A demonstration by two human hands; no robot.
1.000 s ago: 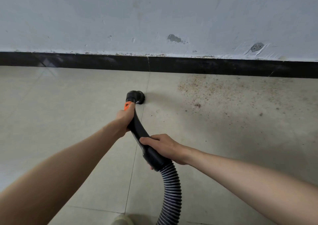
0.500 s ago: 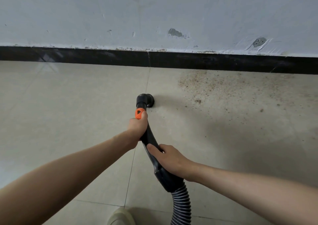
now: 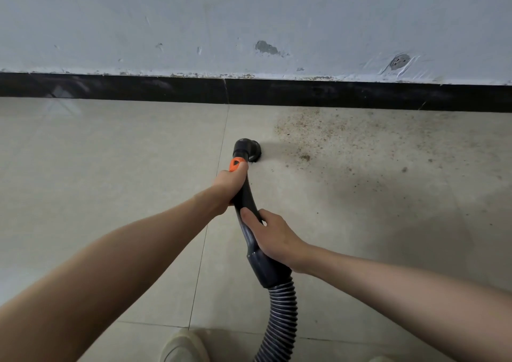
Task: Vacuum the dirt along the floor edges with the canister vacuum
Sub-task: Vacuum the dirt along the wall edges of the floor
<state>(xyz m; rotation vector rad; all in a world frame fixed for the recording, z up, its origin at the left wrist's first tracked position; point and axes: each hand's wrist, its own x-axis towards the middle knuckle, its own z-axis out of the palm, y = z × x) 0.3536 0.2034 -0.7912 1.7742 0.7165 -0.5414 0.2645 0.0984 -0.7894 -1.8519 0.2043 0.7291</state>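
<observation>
A black curved vacuum handle (image 3: 247, 195) with an orange slider (image 3: 235, 165) ends in a round black nozzle (image 3: 248, 150) resting on the beige tiled floor. My left hand (image 3: 231, 182) grips the handle just below the orange slider. My right hand (image 3: 273, 235) grips the handle lower down, above the ribbed grey hose (image 3: 281, 317). Brown dirt (image 3: 327, 137) is scattered on the floor to the right of the nozzle, reaching up to the black baseboard (image 3: 332, 94). The canister itself is out of view.
A scuffed white wall (image 3: 249, 21) rises above the baseboard, with a patched hole (image 3: 399, 61) at the right. A light shoe (image 3: 184, 346) shows at the bottom edge. The floor tiles (image 3: 110, 154) left of the nozzle look clean.
The nozzle and both hands have shifted right across the tile joint, closer to the dirt patch. Both hands keep the same grip on the handle.
</observation>
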